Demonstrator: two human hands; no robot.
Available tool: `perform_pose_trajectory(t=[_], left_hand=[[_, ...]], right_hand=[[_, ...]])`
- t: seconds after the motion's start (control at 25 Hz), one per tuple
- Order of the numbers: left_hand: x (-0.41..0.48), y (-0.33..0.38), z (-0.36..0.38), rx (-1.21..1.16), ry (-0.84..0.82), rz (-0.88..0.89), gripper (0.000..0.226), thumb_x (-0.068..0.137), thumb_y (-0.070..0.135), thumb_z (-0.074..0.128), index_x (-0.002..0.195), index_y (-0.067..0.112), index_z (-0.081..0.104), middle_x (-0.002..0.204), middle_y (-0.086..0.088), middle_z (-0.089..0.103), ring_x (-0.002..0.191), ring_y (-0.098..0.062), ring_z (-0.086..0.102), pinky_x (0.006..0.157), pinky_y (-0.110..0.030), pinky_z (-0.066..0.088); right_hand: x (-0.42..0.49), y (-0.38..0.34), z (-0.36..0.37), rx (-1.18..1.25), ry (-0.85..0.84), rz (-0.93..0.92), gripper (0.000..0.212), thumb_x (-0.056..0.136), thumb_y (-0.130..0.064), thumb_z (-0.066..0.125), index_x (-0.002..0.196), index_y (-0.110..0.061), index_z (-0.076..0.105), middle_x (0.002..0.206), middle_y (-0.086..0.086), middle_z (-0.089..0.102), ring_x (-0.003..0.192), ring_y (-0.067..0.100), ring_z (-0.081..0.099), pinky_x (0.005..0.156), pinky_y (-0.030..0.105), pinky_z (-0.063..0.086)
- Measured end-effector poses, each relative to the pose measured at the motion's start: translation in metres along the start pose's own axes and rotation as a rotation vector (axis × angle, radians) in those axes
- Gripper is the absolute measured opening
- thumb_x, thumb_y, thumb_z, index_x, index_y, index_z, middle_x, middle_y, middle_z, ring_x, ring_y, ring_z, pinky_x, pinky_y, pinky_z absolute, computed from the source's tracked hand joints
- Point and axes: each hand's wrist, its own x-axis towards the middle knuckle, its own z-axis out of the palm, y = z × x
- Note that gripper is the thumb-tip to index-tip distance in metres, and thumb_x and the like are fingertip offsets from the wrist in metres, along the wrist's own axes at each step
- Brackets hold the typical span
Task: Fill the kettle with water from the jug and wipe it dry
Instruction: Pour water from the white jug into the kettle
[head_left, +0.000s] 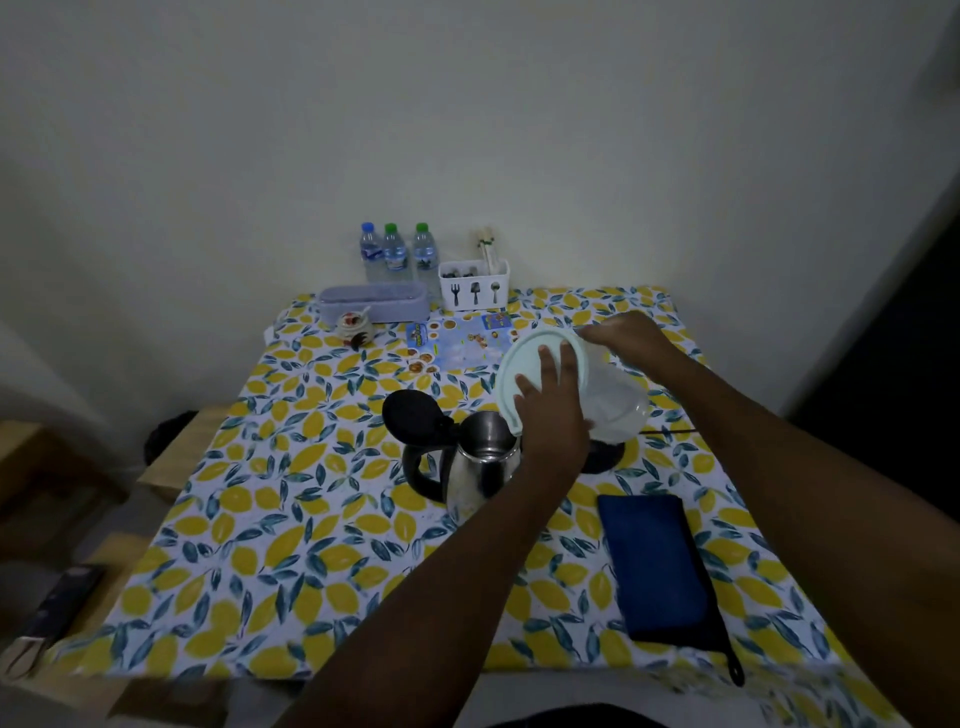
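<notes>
A steel kettle (480, 467) with a black handle stands mid-table, its black lid (413, 418) flipped open to the left. A clear plastic jug (615, 402) with a pale green lid (535, 364) is tipped on its side over the kettle's mouth. My left hand (553, 410) presses flat against the jug's lid. My right hand (631, 335) grips the jug from behind, near its top. A folded blue cloth (657, 566) lies on the table to the right of the kettle.
The kettle's black base (602, 457) sits under the jug with a cord running right. At the back stand three water bottles (397, 252), a white cutlery holder (475, 286), a lilac box (371, 304), a small jar (353, 327) and a printed sheet (460, 340).
</notes>
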Motion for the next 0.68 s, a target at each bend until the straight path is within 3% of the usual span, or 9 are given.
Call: perform_pose_trajectory(t=[0.24,0.4,0.68], left_hand=[[-0.003,-0.008,-0.001,-0.097,0.024,-0.007,0.103,0.081,0.023,0.073,0.150,0.020,-0.004,0.161,-0.009,-0.001,0.139,-0.054,0.016,0.110,-0.059,0.027],[-0.004,-0.012,-0.002,-0.162,0.035,-0.019,0.101,0.083,0.021,0.072,0.150,0.019,-0.003,0.162,-0.006,-0.003,0.140,-0.053,0.012,0.112,-0.058,0.024],[-0.007,-0.014,-0.005,-0.212,0.052,-0.062,0.104,0.083,0.025,0.071,0.149,0.017,-0.009,0.161,-0.007,-0.004,0.141,-0.051,0.011,0.113,-0.056,0.022]], right_hand=[[0.001,-0.013,0.003,-0.237,-0.024,-0.072,0.049,0.079,-0.038,0.061,0.044,-0.014,0.038,0.043,0.001,0.039,0.044,0.018,0.042,0.052,0.030,0.033],[0.003,-0.020,0.008,-0.254,-0.025,-0.081,0.047,0.062,-0.053,0.056,0.043,-0.017,0.034,0.042,0.001,0.033,0.045,0.020,0.038,0.052,0.033,0.030],[0.004,-0.033,0.012,-0.313,-0.041,-0.115,0.048,0.068,-0.050,0.060,0.045,-0.017,0.033,0.046,0.001,0.033,0.046,0.016,0.035,0.049,0.031,0.025]])
